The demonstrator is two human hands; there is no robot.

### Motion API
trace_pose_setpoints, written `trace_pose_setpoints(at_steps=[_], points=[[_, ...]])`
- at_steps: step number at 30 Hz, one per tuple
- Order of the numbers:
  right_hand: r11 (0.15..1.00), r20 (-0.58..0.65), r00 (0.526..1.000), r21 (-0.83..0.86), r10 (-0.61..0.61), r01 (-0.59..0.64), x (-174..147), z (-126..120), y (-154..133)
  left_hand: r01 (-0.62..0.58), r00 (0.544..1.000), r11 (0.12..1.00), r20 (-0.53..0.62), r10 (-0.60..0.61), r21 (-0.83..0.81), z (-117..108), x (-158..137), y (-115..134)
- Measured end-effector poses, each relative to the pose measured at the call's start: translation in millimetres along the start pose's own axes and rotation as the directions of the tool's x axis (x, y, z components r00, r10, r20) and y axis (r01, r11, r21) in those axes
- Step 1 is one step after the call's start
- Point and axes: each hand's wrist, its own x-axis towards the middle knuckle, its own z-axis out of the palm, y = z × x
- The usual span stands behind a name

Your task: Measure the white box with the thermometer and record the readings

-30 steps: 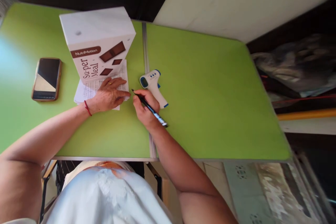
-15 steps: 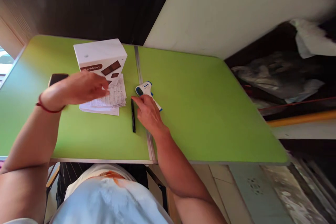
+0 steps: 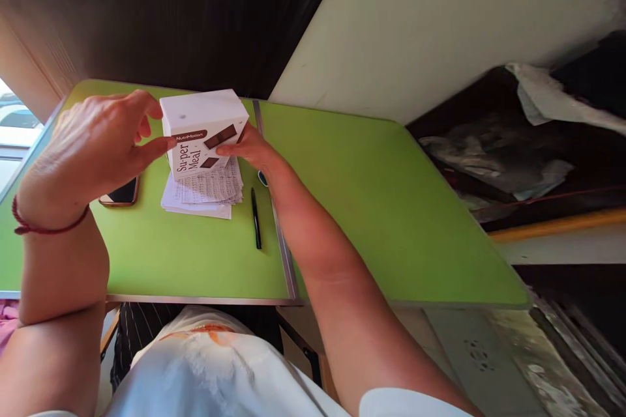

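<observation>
A white carton (image 3: 208, 150) printed "NutriMotion Su-per Meal" stands at the back of the green table. At its right side is my right hand (image 3: 252, 145), thumb on the front face and the other fingers behind, mostly hidden. My left hand (image 3: 105, 137), a red cord round its wrist, has its thumb on the carton's left front edge and its index finger at the upper left corner. Printed paper slips (image 3: 215, 192) lie in a stack in front of the carton. Only the tip of the infrared thermometer (image 3: 263, 178) shows beside my right forearm.
A black pen (image 3: 256, 218) lies left of the metal seam (image 3: 288, 267) of the green table (image 3: 391, 221). Below my left hand is a phone (image 3: 122, 194). A dark panel and a pale wall stand behind, and a cluttered shelf (image 3: 508, 156) is at the right.
My right hand has gone from the thermometer and pen to the carton's right side. My left hand has drawn back from the carton's front to its left side. The view has shifted slightly.
</observation>
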Motion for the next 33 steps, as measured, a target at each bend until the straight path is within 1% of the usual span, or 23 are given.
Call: trace_pose_setpoints(at_steps=[2, 3, 4, 7, 9, 10, 12, 15, 17, 20, 23, 26, 28, 30, 33], points=[[0.978, 0.115, 0.987, 0.166, 0.110, -0.128, 4.5, 3.3, 1.7, 0.029, 0.999, 0.997, 0.032, -0.026, -0.075, -5.8, -4.7, 7.8], [0.958, 0.149, 0.978, 0.225, 0.146, -0.178, 4.5, 3.9, 1.3, 0.062, 0.997, 0.993, 0.052, -0.057, -0.101, -8.0, -5.7, 12.3], [0.945, 0.142, 0.976, 0.262, 0.164, -0.197, 3.5, 4.1, 0.6, 0.096, 0.994, 0.989, 0.070, -0.089, -0.112, -9.8, -5.8, 16.7], [0.934, 0.065, 0.985, 0.312, 0.159, -0.172, 0.5, 1.3, -0.9, 0.170, 0.979, 0.984, 0.120, -0.163, -0.056, -11.8, -1.9, 27.4], [0.938, -0.025, 0.990, 0.323, 0.139, -0.123, 0.9, -6.1, -1.2, 0.205, 0.967, 0.979, 0.161, -0.199, -0.019, -11.0, 1.9, 29.8], [0.943, -0.078, 0.989, 0.321, 0.124, -0.092, 1.9, -12.3, -1.1, 0.218, 0.961, 0.975, 0.179, -0.210, -0.027, -9.9, 3.5, 29.3], [0.956, -0.170, 0.982, 0.293, 0.084, -0.031, 3.9, -29.6, 0.1, 0.230, 0.958, 0.970, 0.192, -0.212, -0.075, -6.5, 6.0, 24.9], [0.972, -0.253, 0.967, 0.232, 0.038, 0.023, 3.2, -62.9, 7.7, 0.194, 0.969, 0.976, 0.173, -0.175, -0.101, 2.2, 9.8, 14.7], [0.975, -0.331, 0.942, 0.220, 0.051, 0.025, -1.0, -84.7, 18.9, 0.174, 0.972, 0.983, 0.169, -0.162, -0.061, 9.6, 13.8, 9.3], [0.978, -0.413, 0.907, 0.207, 0.085, 0.003, -10.8, -110.6, 42.8, 0.179, 0.966, 0.984, 0.184, -0.180, 0.023, 20.0, 21.2, 6.5], [0.983, -0.449, 0.885, 0.179, 0.120, -0.043, -20.3, -127.2, 65.6, 0.207, 0.956, 0.977, 0.203, -0.212, 0.048, 24.4, 25.8, 9.3], [0.976, -0.451, 0.875, 0.193, 0.177, -0.098, -25.9, -136.0, 78.8, 0.246, 0.942, 0.968, 0.227, -0.249, 0.040, 21.8, 26.4, 14.7], [0.970, -0.443, 0.872, 0.209, 0.206, -0.122, -26.4, -137.9, 81.9, 0.245, 0.931, 0.965, 0.255, -0.262, 0.097, 19.8, 27.1, 17.7], [0.968, -0.442, 0.871, 0.218, 0.214, -0.127, -24.3, -136.9, 82.2, 0.219, 0.920, 0.960, 0.292, -0.263, 0.177, 22.1, 30.2, 20.0], [0.971, -0.438, 0.877, 0.214, 0.195, -0.109, -17.4, -131.8, 80.9, 0.174, 0.887, 0.953, 0.380, -0.261, 0.250, 38.6, 37.9, 25.5]])
